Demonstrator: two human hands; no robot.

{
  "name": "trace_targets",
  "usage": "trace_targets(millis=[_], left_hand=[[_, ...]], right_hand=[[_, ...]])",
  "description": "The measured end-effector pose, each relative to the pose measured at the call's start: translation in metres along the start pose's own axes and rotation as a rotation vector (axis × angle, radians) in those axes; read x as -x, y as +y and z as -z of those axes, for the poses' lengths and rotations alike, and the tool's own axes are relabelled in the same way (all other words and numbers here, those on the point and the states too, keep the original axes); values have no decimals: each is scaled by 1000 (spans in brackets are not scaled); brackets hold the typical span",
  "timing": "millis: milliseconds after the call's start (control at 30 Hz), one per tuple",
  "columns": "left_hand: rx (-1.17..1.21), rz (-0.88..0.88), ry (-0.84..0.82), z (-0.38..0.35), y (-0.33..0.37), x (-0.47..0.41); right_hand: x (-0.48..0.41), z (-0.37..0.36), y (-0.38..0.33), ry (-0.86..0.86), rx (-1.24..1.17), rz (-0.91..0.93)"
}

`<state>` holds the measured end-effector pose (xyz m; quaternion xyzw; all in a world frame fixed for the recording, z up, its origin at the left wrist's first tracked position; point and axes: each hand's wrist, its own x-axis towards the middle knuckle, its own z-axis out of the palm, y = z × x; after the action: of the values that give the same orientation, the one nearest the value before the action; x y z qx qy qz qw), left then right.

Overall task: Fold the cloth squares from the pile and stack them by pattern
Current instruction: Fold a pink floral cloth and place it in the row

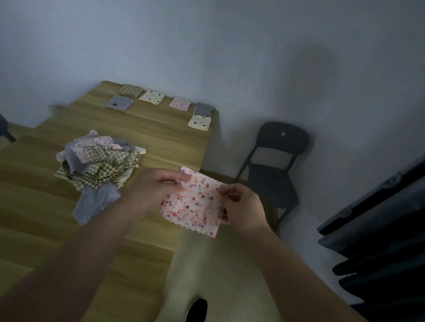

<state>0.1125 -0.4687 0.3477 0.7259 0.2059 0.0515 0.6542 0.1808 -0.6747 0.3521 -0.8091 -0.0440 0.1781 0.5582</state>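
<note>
Here: one pink speckled square, held in both hands

Head view, looking down over the table edge.

- Left hand (160, 182): forearm reaches in from the lower left, across the table corner. Fingers are curled, with fingertips and thumb pinching the upper left edge of the pink speckled square (194, 204).
- Right hand (241, 207): forearm comes in from the lower right, back of the hand towards the camera. Fingers are bent inward and grip the square's right edge.
- Pink speckled square: opened out flat between the two hands and tilted, its zigzag-cut lower edge hanging free. It is held off the table (54, 213), over that table's right edge and the person's pale trouser leg.
- Pile (99, 161): a loose heap of checked, grey and pink cloths on the table, just left of the left hand, with one grey piece trailing towards the near side.
- Folded stacks, far end of the table, each apart from the next: checked stack (130, 90), lavender stack (119, 102), cream dotted stack (152, 97), pink stack (180, 103), grey stack (204, 109), and a second cream stack (199, 121) just in front of the grey one.
- Black chair (273, 169): beyond the table's right side, against the wall.
- Dark shoe (197, 314): at the bottom edge.
</note>
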Motion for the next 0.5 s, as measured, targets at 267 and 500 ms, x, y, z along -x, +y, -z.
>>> trace_targets(millis=[267,500], left_hand=[[-3,62,-109,-45,1,-124],[-156,139,-12,-79,9,-243]], right_hand=[[-154,30,7,-244,175,-19],[-278,47,16,-316,94,-103]])
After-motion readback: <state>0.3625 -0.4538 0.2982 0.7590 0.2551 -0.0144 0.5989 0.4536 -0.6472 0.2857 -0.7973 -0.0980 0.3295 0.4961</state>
